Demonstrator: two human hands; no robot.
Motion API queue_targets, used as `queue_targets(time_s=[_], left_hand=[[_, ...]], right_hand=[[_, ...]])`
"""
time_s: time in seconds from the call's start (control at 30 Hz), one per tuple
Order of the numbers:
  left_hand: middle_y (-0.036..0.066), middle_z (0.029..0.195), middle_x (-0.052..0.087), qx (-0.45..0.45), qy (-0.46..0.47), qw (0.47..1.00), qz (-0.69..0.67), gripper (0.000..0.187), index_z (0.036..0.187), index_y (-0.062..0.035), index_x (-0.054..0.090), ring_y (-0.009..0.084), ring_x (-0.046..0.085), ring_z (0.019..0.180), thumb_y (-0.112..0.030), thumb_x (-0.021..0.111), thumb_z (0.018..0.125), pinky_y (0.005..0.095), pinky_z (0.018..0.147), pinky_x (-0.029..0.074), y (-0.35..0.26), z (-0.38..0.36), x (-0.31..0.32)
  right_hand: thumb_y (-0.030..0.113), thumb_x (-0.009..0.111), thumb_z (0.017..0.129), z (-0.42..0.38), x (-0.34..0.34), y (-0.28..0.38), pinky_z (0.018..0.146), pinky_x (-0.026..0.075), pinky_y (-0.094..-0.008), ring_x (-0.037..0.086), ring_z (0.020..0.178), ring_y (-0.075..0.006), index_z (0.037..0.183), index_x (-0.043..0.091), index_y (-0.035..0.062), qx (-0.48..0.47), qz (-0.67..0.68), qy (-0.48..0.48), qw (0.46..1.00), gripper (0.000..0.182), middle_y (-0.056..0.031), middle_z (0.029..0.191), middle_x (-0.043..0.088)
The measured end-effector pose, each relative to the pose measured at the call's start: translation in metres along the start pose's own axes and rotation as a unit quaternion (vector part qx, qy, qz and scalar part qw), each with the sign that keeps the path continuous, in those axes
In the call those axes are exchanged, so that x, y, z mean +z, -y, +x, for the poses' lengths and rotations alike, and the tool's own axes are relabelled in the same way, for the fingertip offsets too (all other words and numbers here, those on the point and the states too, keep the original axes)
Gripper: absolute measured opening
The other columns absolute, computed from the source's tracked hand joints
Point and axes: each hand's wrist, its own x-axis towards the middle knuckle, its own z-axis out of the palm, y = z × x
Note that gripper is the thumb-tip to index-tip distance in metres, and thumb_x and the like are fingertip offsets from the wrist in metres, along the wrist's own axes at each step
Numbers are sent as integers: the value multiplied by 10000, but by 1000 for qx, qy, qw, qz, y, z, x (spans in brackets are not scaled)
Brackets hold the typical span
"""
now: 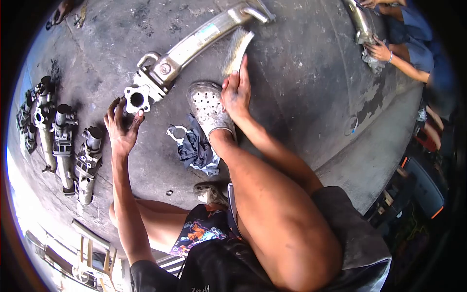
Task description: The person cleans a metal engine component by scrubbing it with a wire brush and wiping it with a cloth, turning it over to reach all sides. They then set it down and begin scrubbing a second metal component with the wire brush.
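Observation:
A long silvery metal part lies diagonally on the dark floor, with a flange and round opening at its near end. My left hand grips that flange, fingers on its left edge and thumb at its lower edge. In my right hand is a brush with a pale handle and light bristles, blurred by motion. The brush is just to the right of the metal part, and no contact between them shows. Below the flange, a dark cloth lies beside a small metal ring.
Several similar metal parts lie at the left. A light clog on my foot stands between my hands. At the upper right, another person's hands touch a metal part. A wooden chair stands at the lower left.

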Motion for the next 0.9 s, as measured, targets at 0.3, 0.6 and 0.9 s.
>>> queue_targets(time_s=[0.3, 0.6, 0.9], left_hand=[[197, 1458, 501, -20, 10, 1000, 5, 687, 1389, -116, 602, 415, 414, 1345, -523, 772, 863, 545, 1129, 337, -6, -8, 1], [196, 1444, 508, -19, -11, 1000, 3, 718, 1371, -101, 613, 408, 400, 1344, -576, 763, 855, 555, 1133, 335, -4, -7, 4], [212, 1470, 489, -58, 7, 998, 7, 762, 1394, -91, 603, 409, 380, 1392, -612, 745, 855, 561, 1164, 289, -23, -12, 4]], right_hand=[[101, 339, 1074, 64, 14, -8, 336, 416, -271, 432, 434, -82, 1656, 20, 164, -199, -30, -40, 979, 667, -26, 755, 481], [104, 352, 1074, 83, 17, 2, 355, 395, -276, 430, 435, -97, 1653, 61, 123, -218, -142, -81, 962, 649, -22, 725, 500], [182, 408, 1102, 49, 21, -2, 421, 413, -244, 453, 496, -64, 1662, 104, 157, -142, -129, -25, 981, 637, 9, 708, 476]])
